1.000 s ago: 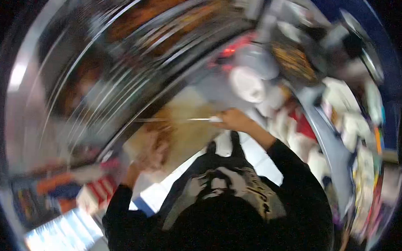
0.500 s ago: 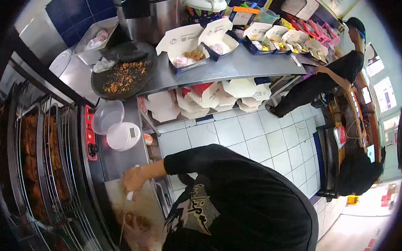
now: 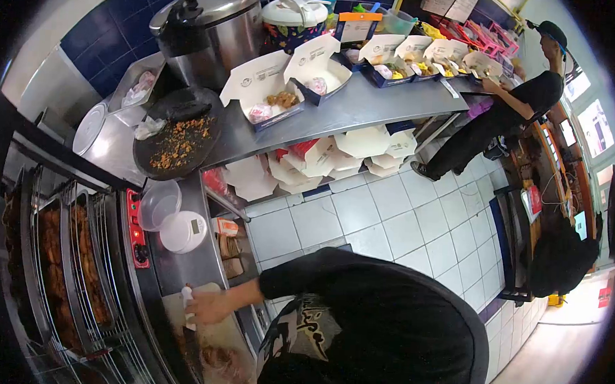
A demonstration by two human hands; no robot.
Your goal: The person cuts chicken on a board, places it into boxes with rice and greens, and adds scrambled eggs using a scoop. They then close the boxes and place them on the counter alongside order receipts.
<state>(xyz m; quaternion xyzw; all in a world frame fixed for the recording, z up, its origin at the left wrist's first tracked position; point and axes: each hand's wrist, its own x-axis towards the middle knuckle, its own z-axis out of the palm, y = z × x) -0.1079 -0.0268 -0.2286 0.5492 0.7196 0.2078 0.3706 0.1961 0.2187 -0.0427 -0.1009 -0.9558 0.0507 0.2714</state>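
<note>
My right hand (image 3: 208,307) is closed round the white handle of a knife (image 3: 189,309) over a pale cutting board (image 3: 211,287). The knife's blade is blurred and hard to follow. Brownish-pink food (image 3: 219,358) lies on the lower part of the board. A pinkish shape at the board's bottom edge may be my left hand (image 3: 242,381); its fingers cannot be made out. A white scale (image 3: 181,232) and a clear plastic bowl (image 3: 160,206) stand on the counter beyond the board.
Racks of browned food (image 3: 55,270) stand at left. A dark pan (image 3: 179,137) with crumbs, a steel cooker (image 3: 215,33) and open food boxes (image 3: 267,97) sit on the steel counter (image 3: 366,98). A co-worker (image 3: 524,98) stands at the far right, hands near the boxes.
My right hand and the knife have moved slightly down. The co-worker's arm has reached toward the boxes. The whole view has shifted a little.
</note>
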